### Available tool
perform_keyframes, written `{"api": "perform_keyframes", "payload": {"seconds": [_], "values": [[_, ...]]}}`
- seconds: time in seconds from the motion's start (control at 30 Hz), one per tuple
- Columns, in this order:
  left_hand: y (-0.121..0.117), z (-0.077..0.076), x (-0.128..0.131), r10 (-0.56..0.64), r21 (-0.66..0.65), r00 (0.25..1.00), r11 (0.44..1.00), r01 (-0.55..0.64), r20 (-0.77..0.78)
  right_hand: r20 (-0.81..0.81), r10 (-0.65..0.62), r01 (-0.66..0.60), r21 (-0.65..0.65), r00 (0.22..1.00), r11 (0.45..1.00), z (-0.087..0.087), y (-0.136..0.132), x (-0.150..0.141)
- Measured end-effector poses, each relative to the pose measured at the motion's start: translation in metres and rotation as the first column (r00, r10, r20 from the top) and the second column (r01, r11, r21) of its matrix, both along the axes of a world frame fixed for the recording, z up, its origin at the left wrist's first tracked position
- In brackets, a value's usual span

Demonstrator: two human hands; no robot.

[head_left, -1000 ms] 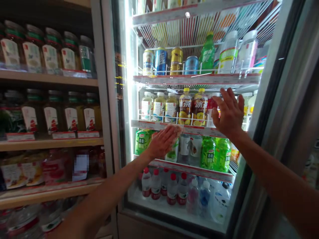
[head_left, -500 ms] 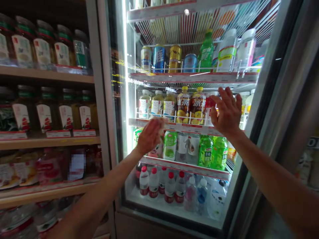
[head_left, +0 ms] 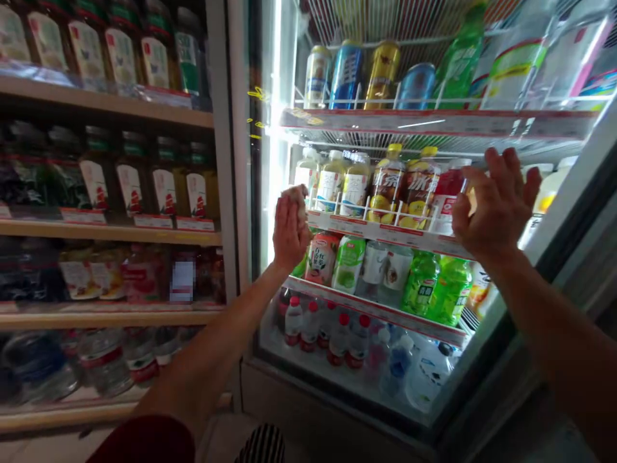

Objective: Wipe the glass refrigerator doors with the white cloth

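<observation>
My left hand (head_left: 290, 233) is held up in front of the glass door (head_left: 270, 308) of a lit drinks fridge, near its left edge. Its fingers lie together over a pale, crumpled cloth (head_left: 302, 204), which shows past the fingers. Higher and to the right, my right hand (head_left: 499, 204) has its fingers spread and nothing in its grasp. It is at or close to the glass, but contact cannot be made out. Behind the glass, between the hands, stand iced tea bottles with yellow caps (head_left: 387, 180) and a red-labelled bottle (head_left: 446, 199).
Fridge shelves hold cans (head_left: 383, 76), green bottles (head_left: 421, 283) and red-capped water bottles (head_left: 337, 341). On the left, a wooden shelf unit (head_left: 110, 235) carries several rows of bottles. A striped item (head_left: 263, 445) shows at the bottom edge above the pale floor.
My left hand has gone up toward the door's left edge, turning more upright with the cloth. My right hand stays raised and spread. The view has shifted closer and tilted.
</observation>
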State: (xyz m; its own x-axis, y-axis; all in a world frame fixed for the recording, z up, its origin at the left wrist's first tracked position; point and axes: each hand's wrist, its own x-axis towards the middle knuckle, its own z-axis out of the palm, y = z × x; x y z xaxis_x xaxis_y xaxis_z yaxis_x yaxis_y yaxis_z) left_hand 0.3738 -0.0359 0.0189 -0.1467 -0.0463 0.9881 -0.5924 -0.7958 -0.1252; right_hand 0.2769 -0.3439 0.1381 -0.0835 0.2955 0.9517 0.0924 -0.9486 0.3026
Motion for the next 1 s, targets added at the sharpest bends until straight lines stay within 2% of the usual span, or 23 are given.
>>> {"api": "perform_keyframes", "payload": {"seconds": [0.03,0.1,0.13,0.2,0.23,0.27,0.3,0.33,0.4,0.47,0.5,0.57,0.63,0.67,0.7,0.73,0.8,0.83,0.87,0.9,0.93,0.97,1.0], "values": [[-0.002,-0.003,-0.001,-0.001,-0.024,1.0,1.0,0.001,-0.017,0.0,0.01,-0.01,0.01,1.0,1.0,0.0,0.0,0.001],[-0.016,-0.016,-0.007,-0.016,0.151,0.999,0.988,0.02,-0.028,-0.037,0.015,-0.014,0.033,0.999,0.999,-0.001,-0.001,0.002],[-0.025,-0.025,-0.012,-0.013,0.315,1.0,0.949,0.02,-0.024,-0.064,0.016,-0.013,0.041,0.998,0.999,-0.002,-0.002,0.001],[-0.037,-0.04,-0.02,0.001,0.594,1.0,0.805,-0.012,0.018,-0.101,0.019,-0.014,0.043,0.995,0.999,-0.006,-0.006,-0.001],[-0.038,-0.044,-0.021,0.002,0.668,0.999,0.743,-0.029,0.041,-0.104,0.021,-0.018,0.029,0.994,0.999,-0.009,-0.008,-0.002],[-0.036,-0.044,-0.021,-0.001,0.692,0.998,0.721,-0.038,0.055,-0.091,0.025,-0.023,0.022,0.996,0.999,-0.012,-0.011,-0.002],[-0.031,-0.04,-0.018,-0.005,0.657,0.998,0.753,-0.035,0.058,-0.071,0.03,-0.029,0.017,0.997,0.999,-0.015,-0.013,-0.002],[-0.024,-0.034,-0.015,-0.008,0.559,0.999,0.829,-0.02,0.047,-0.054,0.034,-0.034,0.013,0.998,0.999,-0.019,-0.015,-0.002],[-0.012,-0.021,-0.006,-0.009,0.213,1.0,0.977,0.011,-0.012,-0.029,0.039,-0.038,0.019,0.999,0.999,-0.025,-0.017,0.0],[-0.009,-0.017,-0.002,-0.01,-0.065,0.996,0.998,0.005,-0.088,-0.012,0.046,-0.046,0.04,0.999,0.998,-0.029,-0.016,0.0],[-0.012,-0.019,-0.003,-0.01,-0.063,0.994,0.998,0.003,-0.108,-0.008,0.053,-0.053,0.045,0.999,0.998,-0.031,-0.015,0.001],[-0.021,-0.031,-0.007,0.001,0.21,0.995,0.978,0.02,-0.1,0.016,0.078,-0.079,0.043,0.997,0.996,-0.034,-0.013,0.0],[-0.026,-0.041,-0.011,-0.003,0.519,0.998,0.854,0.034,-0.061,0.031,0.105,-0.106,0.022,0.994,0.994,-0.038,-0.011,0.0],[-0.025,-0.042,-0.011,-0.007,0.575,0.999,0.817,0.036,-0.053,0.033,0.113,-0.113,0.016,0.993,0.993,-0.04,-0.009,-0.001],[-0.022,-0.04,-0.01,-0.008,0.55,0.998,0.834,0.039,-0.058,0.032,0.115,-0.116,0.015,0.993,0.993,-0.042,-0.008,-0.002],[-0.019,-0.035,-0.008,-0.009,0.446,0.997,0.894,0.044,-0.079,0.027,0.114,-0.114,0.021,0.993,0.993,-0.044,-0.007,-0.003],[-0.015,-0.024,-0.004,-0.022,0.105,0.988,0.994,0.038,-0.151,0.011,0.106,-0.106,0.038,0.994,0.994,-0.048,-0.004,-0.004],[-0.016,-0.02,-0.004,-0.032,-0.025,0.984,0.999,0.028,-0.175,0.005,0.106,-0.106,0.042,0.994,0.994,-0.049,-0.003,-0.005],[-0.02,-0.02,-0.005,-0.037,-0.069,0.983,0.997,0.024,-0.18,0.002,0.108,-0.108,0.049,0.994,0.993,-0.05,-0.001,-0.005],[-0.025,-0.021,-0.008,-0.032,-0.012,0.985,0.999,0.03,-0.169,-0.003,0.112,-0.111,0.055,0.994,0.992,-0.05,-0.001,-0.006],[-0.031,-0.025,-0.013,-0.021,0.143,0.989,0.989,0.043,-0.147,-0.008,0.114,-0.114,0.06,0.993,0.992,-0.05,0.0,-0.006],[-0.037,-0.03,-0.017,-0.01,0.348,0.992,0.936,0.052,-0.123,-0.011,0.115,-0.114,0.064,0.993,0.991,-0.05,0.0,-0.006],[-0.041,-0.035,-0.02,0.002,0.532,0.994,0.845,0.057,-0.111,-0.012,0.113,-0.112,0.07,0.994,0.991,-0.051,0.0,-0.007]]}}
